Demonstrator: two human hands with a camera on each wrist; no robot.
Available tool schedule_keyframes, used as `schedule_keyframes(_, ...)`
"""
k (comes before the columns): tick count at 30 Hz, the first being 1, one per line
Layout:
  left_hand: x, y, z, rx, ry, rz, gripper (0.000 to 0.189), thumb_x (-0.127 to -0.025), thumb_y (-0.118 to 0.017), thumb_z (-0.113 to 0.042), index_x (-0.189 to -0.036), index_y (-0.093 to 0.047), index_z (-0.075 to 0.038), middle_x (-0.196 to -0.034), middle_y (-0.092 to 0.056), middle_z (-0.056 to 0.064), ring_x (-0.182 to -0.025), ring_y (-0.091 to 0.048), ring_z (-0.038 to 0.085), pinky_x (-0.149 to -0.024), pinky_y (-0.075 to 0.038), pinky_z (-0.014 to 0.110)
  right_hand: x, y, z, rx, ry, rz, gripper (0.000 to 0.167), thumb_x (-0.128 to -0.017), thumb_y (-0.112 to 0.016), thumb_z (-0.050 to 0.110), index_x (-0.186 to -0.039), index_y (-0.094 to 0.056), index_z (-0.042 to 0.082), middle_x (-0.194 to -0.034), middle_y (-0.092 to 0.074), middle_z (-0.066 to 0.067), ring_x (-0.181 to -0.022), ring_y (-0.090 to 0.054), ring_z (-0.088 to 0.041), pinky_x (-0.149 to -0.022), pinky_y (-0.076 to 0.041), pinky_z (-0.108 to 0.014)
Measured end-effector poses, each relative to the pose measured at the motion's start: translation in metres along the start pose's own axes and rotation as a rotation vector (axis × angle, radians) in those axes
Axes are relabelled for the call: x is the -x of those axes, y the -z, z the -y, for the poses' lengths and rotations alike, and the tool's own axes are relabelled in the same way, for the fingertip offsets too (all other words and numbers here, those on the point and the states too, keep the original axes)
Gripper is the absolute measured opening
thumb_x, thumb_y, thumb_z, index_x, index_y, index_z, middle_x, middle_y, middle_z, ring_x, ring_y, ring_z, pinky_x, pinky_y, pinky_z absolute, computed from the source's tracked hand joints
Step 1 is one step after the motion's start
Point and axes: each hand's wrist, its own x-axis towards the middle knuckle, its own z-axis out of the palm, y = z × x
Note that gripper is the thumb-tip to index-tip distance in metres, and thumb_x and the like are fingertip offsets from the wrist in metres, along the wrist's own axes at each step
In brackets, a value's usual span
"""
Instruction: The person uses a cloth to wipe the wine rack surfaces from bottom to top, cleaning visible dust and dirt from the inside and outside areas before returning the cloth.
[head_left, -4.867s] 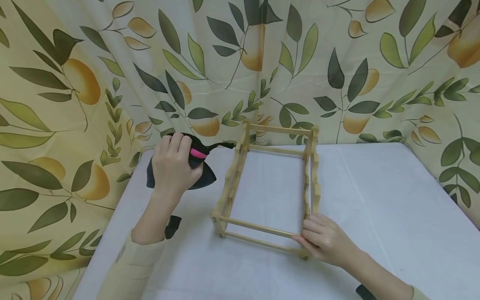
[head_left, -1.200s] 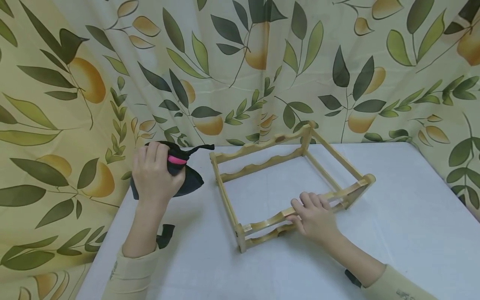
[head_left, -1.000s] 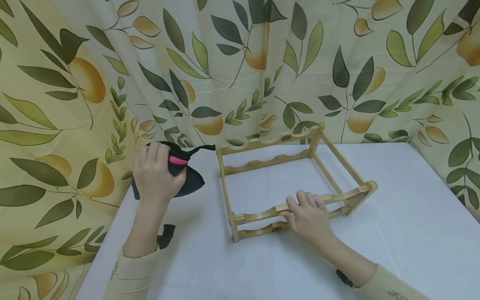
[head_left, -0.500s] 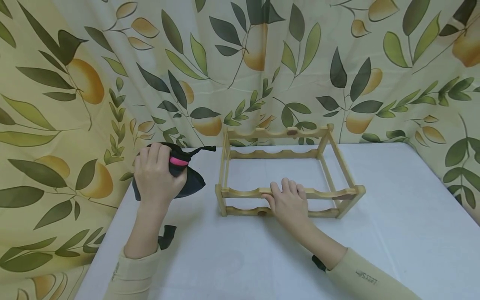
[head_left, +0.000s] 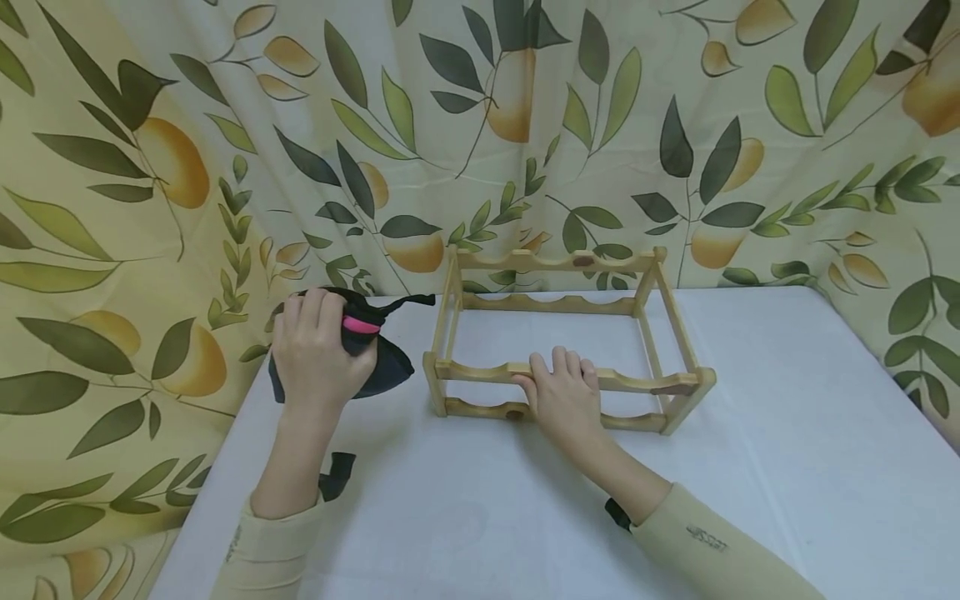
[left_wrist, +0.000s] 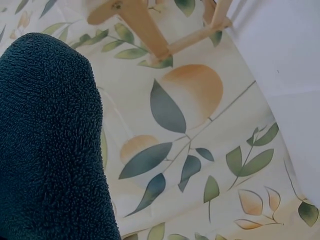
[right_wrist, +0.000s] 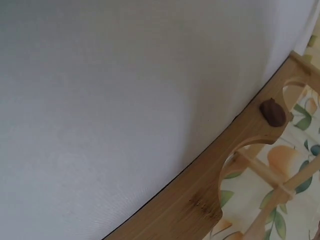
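My left hand (head_left: 318, 350) grips a dark terry cloth (head_left: 386, 367) with a black strap and a pink band, at the left of the table. Close up in the left wrist view, the cloth (left_wrist: 50, 140) looks deep teal, looped and rounded like a mitt; the fingers do not show there. A light wooden rack (head_left: 480, 372) with scalloped rails stands to the right, its long side facing me. My right hand (head_left: 566, 396) holds the upper front rail near its middle, fingers over the top. In the right wrist view, a rail of the rack (right_wrist: 200, 185) has a dark knot.
The white-covered table (head_left: 465, 525) extends around the rack. A curtain (head_left: 480, 192) printed with leaves and fruit hangs behind and at the left. Dark straps (head_left: 339, 475) show at both wrists.
Over the last seconds the right hand has moved to the long rail and the rack has turned to face me squarely. It has lately shifted slightly left. The left hand keeps its cloth.
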Motion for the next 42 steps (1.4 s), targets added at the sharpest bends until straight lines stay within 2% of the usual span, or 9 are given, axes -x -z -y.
schedule_keyframes(8,0.001,0.000,-0.001,-0.009,0.005,0.010,0.029,-0.065,-0.062,-0.018,-0.081,-0.049,0.002,-0.083,-0.053,0.017,-0.074,-0.045,0.036,-0.060,-0.037,0.045,-0.005,-0.006,-0.005,0.005,0.026,-0.022,0.058,-0.092,-0.003,0.053,-0.083,-0.040,0.009,-0.076,-0.033,-0.008,-0.073,-0.034,-0.025,-0.072,-0.028,-0.041)
schedule_keyframes(15,0.003,0.000,0.001,0.000,0.012,0.002,0.028,-0.064,-0.063,-0.017,-0.080,-0.049,0.002,-0.081,-0.053,0.017,-0.073,-0.045,0.035,-0.059,-0.036,0.045,-0.010,-0.007,-0.013,0.000,0.058,0.005,0.058,-0.092,-0.004,0.053,-0.085,-0.042,0.009,-0.077,-0.034,-0.008,-0.075,-0.034,-0.026,-0.073,-0.028,-0.042)
schedule_keyframes(26,0.004,-0.004,-0.003,0.029,-0.004,0.008,0.029,-0.067,-0.061,-0.023,-0.079,-0.049,0.002,-0.080,-0.051,0.016,-0.073,-0.044,0.036,-0.068,-0.038,0.047,-0.016,-0.009,-0.022,-0.014,0.079,0.012,0.059,-0.091,-0.006,0.055,-0.086,-0.043,0.009,-0.077,-0.034,-0.007,-0.079,-0.036,-0.026,-0.075,-0.028,-0.043)
schedule_keyframes(28,0.005,-0.005,-0.003,0.025,-0.006,0.020,0.030,-0.068,-0.061,-0.023,-0.079,-0.049,0.001,-0.080,-0.052,0.016,-0.074,-0.045,0.035,-0.068,-0.038,0.047,-0.016,-0.008,-0.022,-0.011,0.083,0.018,0.058,-0.091,-0.008,0.054,-0.086,-0.043,0.008,-0.077,-0.034,-0.007,-0.079,-0.035,-0.026,-0.075,-0.028,-0.042)
schedule_keyframes(30,0.007,-0.006,-0.003,0.021,-0.008,0.027,0.030,-0.067,-0.062,-0.023,-0.080,-0.049,0.001,-0.080,-0.052,0.016,-0.074,-0.046,0.035,-0.066,-0.039,0.047,-0.016,-0.005,-0.023,-0.012,0.095,0.028,0.053,-0.093,-0.015,0.052,-0.086,-0.044,0.008,-0.077,-0.034,-0.007,-0.078,-0.035,-0.026,-0.074,-0.028,-0.041)
schedule_keyframes(35,0.011,-0.009,-0.003,0.017,-0.026,0.044,0.030,-0.066,-0.064,-0.020,-0.081,-0.050,0.001,-0.081,-0.053,0.015,-0.074,-0.047,0.034,-0.062,-0.038,0.044,-0.015,0.006,-0.029,-0.009,0.156,0.062,0.037,-0.093,-0.043,0.044,-0.096,-0.048,0.008,-0.083,-0.039,-0.008,-0.078,-0.038,-0.025,-0.073,-0.030,-0.039)
schedule_keyframes(38,0.014,-0.010,-0.004,0.016,-0.035,0.056,0.030,-0.065,-0.065,-0.020,-0.081,-0.051,0.001,-0.081,-0.053,0.015,-0.073,-0.046,0.034,-0.061,-0.037,0.043,-0.016,0.018,-0.039,0.002,0.225,0.058,0.043,-0.093,-0.039,0.048,-0.108,-0.050,0.009,-0.095,-0.046,-0.009,-0.086,-0.044,-0.027,-0.078,-0.033,-0.042)
schedule_keyframes(42,0.016,-0.013,-0.006,0.020,-0.042,0.067,0.030,-0.064,-0.066,-0.019,-0.081,-0.052,0.001,-0.080,-0.053,0.015,-0.073,-0.046,0.033,-0.060,-0.037,0.043,-0.019,0.040,-0.064,-0.005,0.362,0.042,0.050,-0.094,-0.031,0.052,-0.117,-0.050,0.013,-0.109,-0.050,-0.010,-0.100,-0.047,-0.029,-0.084,-0.034,-0.047)
